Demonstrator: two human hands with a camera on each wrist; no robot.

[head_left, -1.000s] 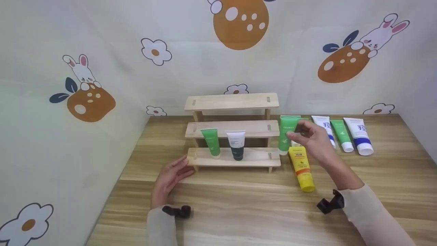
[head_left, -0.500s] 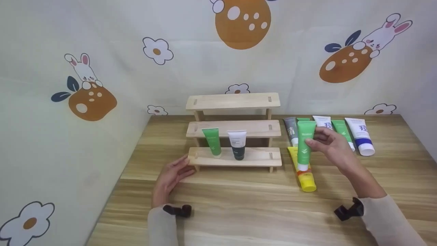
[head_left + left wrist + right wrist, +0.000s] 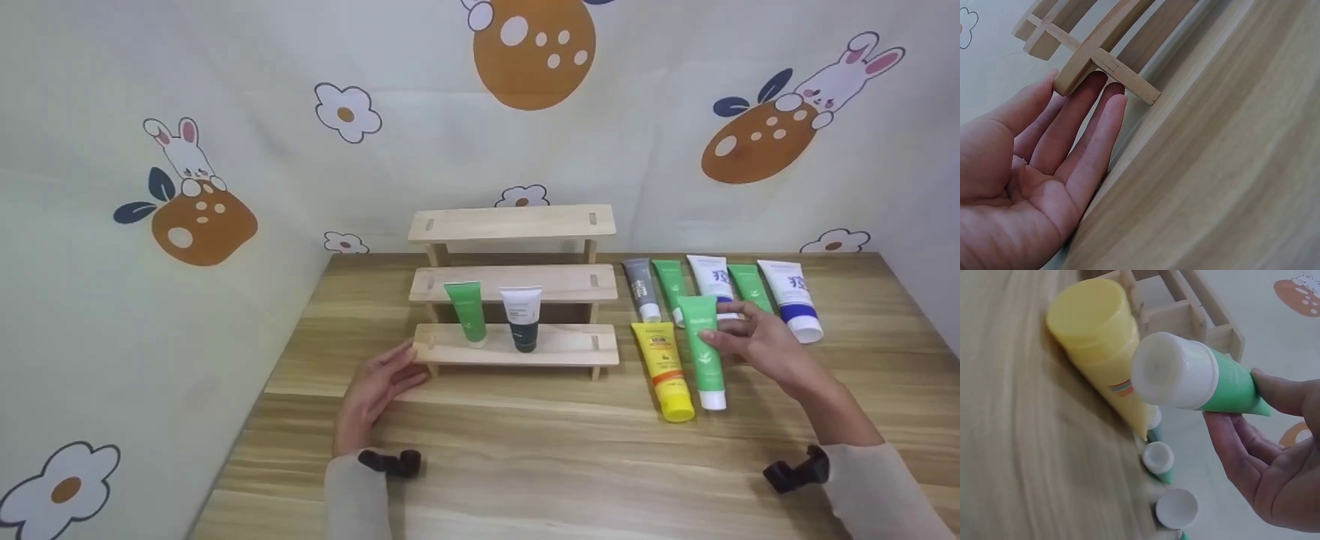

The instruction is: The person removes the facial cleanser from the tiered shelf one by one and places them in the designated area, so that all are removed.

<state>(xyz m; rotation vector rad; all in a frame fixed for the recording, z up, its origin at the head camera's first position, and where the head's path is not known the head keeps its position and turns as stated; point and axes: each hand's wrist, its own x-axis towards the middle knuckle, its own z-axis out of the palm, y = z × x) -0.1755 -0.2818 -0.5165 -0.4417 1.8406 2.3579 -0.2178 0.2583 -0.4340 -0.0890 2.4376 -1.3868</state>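
My right hand (image 3: pixel 765 345) pinches a green squeeze tube (image 3: pixel 703 352) between thumb and fingers, its white cap (image 3: pixel 1174 371) pointing down toward me. The tube is just right of a yellow tube (image 3: pixel 663 371) lying on the table. At the left end of a three-tier wooden display shelf (image 3: pixel 551 352), my left hand (image 3: pixel 379 386) grips the lowest board; in the left wrist view the thumb is against the board's corner (image 3: pixel 1067 81) and the fingers reach beneath it. On that lowest tier stand a small green tube (image 3: pixel 466 313) and a white and dark green tube (image 3: pixel 523 318).
Behind my right hand several tubes lie in a row: a grey one (image 3: pixel 641 289), a green one (image 3: pixel 669 289), a white and blue one (image 3: pixel 711 276), another green one (image 3: pixel 750 287) and another white and blue one (image 3: pixel 791 298). A patterned curtain (image 3: pixel 435 135) backs the table.
My right hand has carried the green tube rightward and toward me, from beside the shelf, past the yellow tube to its right side. My left hand has stayed at the shelf.
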